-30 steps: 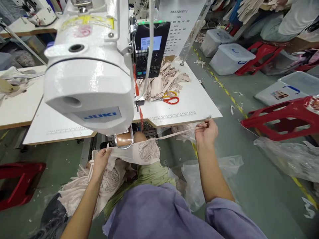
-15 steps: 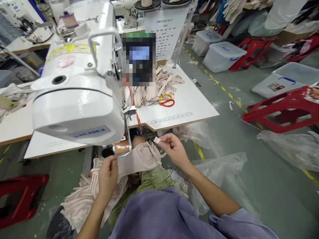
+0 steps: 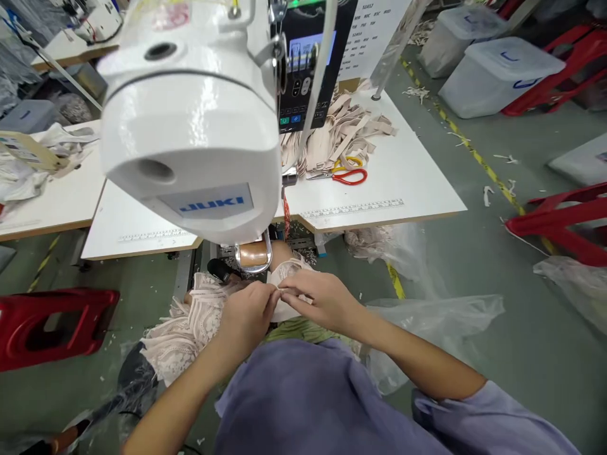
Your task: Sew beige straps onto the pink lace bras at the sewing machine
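Observation:
A beige bra (image 3: pixel 286 268) with a lace cup lies across my lap, below the sewing machine's arm. My left hand (image 3: pixel 249 313) is closed, its thumb and fingers pinching the bra's edge. Fingertip to fingertip with it, my right hand (image 3: pixel 322 300) pinches at the same spot, where only a thin pale edge shows. The small white label seen in the right hand earlier is mostly hidden by the fingers. Just beyond both hands is the sewing machine (image 3: pixel 199 151), with its metal-framed lower arm (image 3: pixel 253 254).
Several stacked beige bras (image 3: pixel 190 328) hang at my left. On the white table (image 3: pixel 417 183) lie red-and-yellow-handled scissors (image 3: pixel 348 174) and a heap of beige strips (image 3: pixel 351 129). A red stool (image 3: pixel 57 322) stands left; plastic bins (image 3: pixel 497 76) and clear plastic sheeting (image 3: pixel 436 322) are right.
My hands have come together from apart, the left moving right and the right moving left, meeting at the bra's edge. The view has shifted, and the machine appears closer.

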{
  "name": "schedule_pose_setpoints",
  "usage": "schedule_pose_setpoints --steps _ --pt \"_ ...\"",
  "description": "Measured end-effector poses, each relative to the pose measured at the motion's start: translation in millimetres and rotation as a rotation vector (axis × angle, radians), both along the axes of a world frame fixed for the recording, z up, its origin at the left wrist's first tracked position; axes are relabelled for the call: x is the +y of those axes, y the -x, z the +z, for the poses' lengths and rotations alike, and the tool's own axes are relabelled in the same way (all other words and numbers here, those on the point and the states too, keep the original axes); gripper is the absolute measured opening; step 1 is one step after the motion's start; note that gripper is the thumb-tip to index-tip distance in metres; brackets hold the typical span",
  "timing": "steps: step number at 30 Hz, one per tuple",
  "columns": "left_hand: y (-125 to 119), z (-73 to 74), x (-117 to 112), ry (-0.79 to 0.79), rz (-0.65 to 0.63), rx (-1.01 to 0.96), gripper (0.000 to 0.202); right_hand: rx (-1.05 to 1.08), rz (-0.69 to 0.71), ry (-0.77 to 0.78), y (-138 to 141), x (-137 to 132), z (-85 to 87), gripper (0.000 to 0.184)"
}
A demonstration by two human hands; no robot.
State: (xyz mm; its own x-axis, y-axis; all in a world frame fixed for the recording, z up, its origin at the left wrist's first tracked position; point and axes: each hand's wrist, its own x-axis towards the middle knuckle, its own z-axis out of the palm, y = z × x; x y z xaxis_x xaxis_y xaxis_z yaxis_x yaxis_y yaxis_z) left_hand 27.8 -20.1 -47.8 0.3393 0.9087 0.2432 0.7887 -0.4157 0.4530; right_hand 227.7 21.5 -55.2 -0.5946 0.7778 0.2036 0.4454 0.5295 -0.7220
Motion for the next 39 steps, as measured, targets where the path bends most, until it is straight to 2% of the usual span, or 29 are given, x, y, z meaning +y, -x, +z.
schedule_pose_setpoints --steps 2,4,7,10,14,16,18,21,24,31,36,39 --pt "0 -6.7 -2 -0.114 -0.023 0.093 0.032 0.042 0.026 0.086 0 5 1.2 0.018" --pt "-1 -10.7 -3 -0.160 -0.017 0.141 0.031 0.067 0.016 0.138 2 7 1.9 0.018" --pt "-2 -11.7 -2 -0.171 0.008 0.110 0.028 0.058 -0.032 0.118 6 6 2.1 0.016" --pt "3 -7.9 2 -0.086 -0.010 -0.037 0.025 0.074 -0.090 0.172 4 9 0.2 0.014" --pt "17 2.5 7 0.135 -0.033 -0.234 0.024 0.281 -0.198 0.468 -7 21 -5.4 0.016" --pt "23 9.1 6 0.236 -0.048 -0.260 0.025 0.336 -0.135 0.539 -11 24 -5.8 0.015" --pt "26 16.1 5 0.298 -0.077 -0.249 0.020 0.303 0.037 0.440 -9 21 -2.8 0.010" --pt "24 26.1 4 0.313 -0.111 -0.197 0.014 0.205 0.282 0.190 -1 13 4.7 0.009" --pt "23 33.0 4 0.320 -0.108 -0.185 0.010 0.178 0.396 0.080 7 8 7.2 0.012" --pt "29 35.5 6 0.216 -0.156 -0.327 0.014 0.181 0.367 -0.216 14 8 1.5 0.017" --pt "27 43.4 8 0.311 -0.135 -0.142 0.011 0.097 0.340 -0.392 17 0 1.9 0.021" --pt "24 47.2 12 0.381 -0.098 -0.049 0.010 0.089 0.279 -0.418 20 -3 0.1 0.022"
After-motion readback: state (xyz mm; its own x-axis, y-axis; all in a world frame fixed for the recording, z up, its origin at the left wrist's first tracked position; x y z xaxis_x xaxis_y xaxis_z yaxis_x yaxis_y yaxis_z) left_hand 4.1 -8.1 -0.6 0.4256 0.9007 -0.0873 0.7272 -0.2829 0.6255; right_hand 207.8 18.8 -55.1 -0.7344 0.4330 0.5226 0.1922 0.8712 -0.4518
